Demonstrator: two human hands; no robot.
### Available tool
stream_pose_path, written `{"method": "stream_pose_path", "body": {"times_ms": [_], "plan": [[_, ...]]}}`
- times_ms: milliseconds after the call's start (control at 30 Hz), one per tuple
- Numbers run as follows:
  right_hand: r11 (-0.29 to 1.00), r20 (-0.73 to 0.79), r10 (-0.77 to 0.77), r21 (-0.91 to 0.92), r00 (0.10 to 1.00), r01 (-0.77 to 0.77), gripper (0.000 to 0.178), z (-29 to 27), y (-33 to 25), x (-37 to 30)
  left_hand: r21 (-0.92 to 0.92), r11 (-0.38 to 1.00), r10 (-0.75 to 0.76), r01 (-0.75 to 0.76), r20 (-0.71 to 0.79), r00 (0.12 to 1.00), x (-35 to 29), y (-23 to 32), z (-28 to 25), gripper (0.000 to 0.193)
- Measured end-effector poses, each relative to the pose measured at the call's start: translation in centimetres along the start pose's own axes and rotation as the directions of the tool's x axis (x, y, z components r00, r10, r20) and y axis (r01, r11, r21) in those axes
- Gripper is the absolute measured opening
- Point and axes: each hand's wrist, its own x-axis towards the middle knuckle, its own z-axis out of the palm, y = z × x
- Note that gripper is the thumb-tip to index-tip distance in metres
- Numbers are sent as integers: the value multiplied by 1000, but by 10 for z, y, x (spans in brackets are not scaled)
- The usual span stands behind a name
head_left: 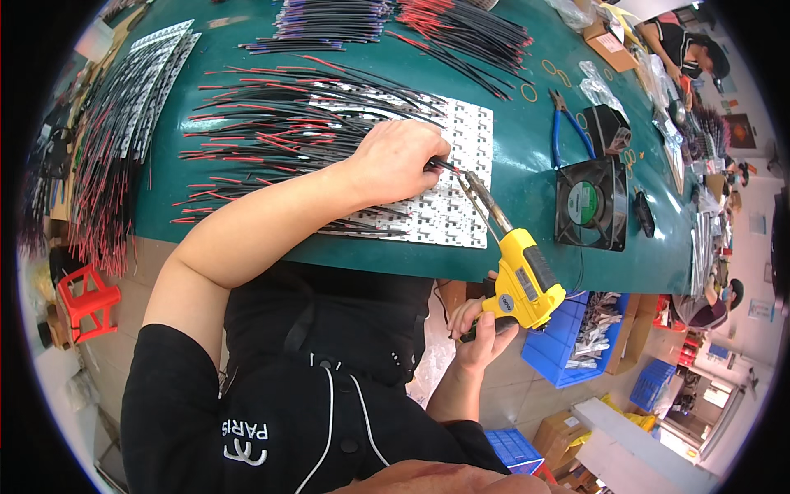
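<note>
My left hand (401, 160) is closed, pinching the end of a black wire (441, 164) over a white panel of small circuit boards (462, 216). My right hand (485, 333) wraps round the handle of a yellow soldering gun (520, 284). The gun's metal tip (471, 179) meets the panel close to the wire end, just right of my left fingers. Rows of black and red wires (271, 140) lie across the panel's left part, their red ends pointing left. Whether the pinched wire touches its pad is too small to tell.
Wire bundles (465, 33) lie at the table's far side. Wired panels (156, 90) are stacked at left. A black cooling fan (591, 203), blue-handled pliers (568, 123) and rubber bands (528, 92) are on the green table (527, 156). A blue bin (547, 350) stands below its right edge. Other people work far right.
</note>
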Motion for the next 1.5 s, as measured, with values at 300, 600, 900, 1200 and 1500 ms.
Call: {"method": "stream_pose_path", "body": {"times_ms": [300,600,900,1200,1500], "plan": [[999,1,30,-12,1000,-30,54,-1,4,2,0,1000,10,-10,-14,1000,0,-1,2,14],[1000,12,21,-4,1000,-21,55,-2,1,1,-1,1000,-2,2,1,1000,1,0,0,14],[1000,-9,-17,-17,1000,17,51,-3,1,-3,-7,1000,-1,1,5,1000,1,-2,0,14],[1000,-26,7,23,1000,-7,35,-5,6,-7,-62,994,-80,88,118,990,3,-2,-2,19],[999,-29,12,-47,1000,-13,33,-4,8,-9,-3,1000,-11,11,1,1000,0,3,1,15]]}}
